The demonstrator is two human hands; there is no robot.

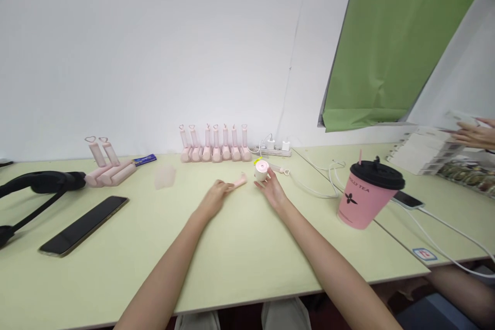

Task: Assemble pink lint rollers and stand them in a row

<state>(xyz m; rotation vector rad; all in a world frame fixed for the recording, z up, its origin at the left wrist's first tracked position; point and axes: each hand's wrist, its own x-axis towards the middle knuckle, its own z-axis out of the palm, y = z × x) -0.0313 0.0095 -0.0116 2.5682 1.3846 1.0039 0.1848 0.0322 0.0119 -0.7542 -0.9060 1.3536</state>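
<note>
My left hand (217,198) is closed on one end of a small pink tube (238,181), low over the pale green table (247,247). In my right hand (274,191) is a white and pink round cup-like piece (262,170), its pink top facing me. Just behind that hand lies a clear pink-ended tube (278,168) with a ring. Against the wall stands a row of several pink pieces (215,152) with upright clear tubes. A faint translucent pink sheet (165,177) lies left of my hands.
Black headset (46,183), phone (83,227), more pink pieces (112,171) and blue packet (144,160) are at left. Right are a pink drink cup (365,196), white cables (315,191), power strip (274,152), another phone (408,200), white boxes (425,149) and another person's hands (477,134).
</note>
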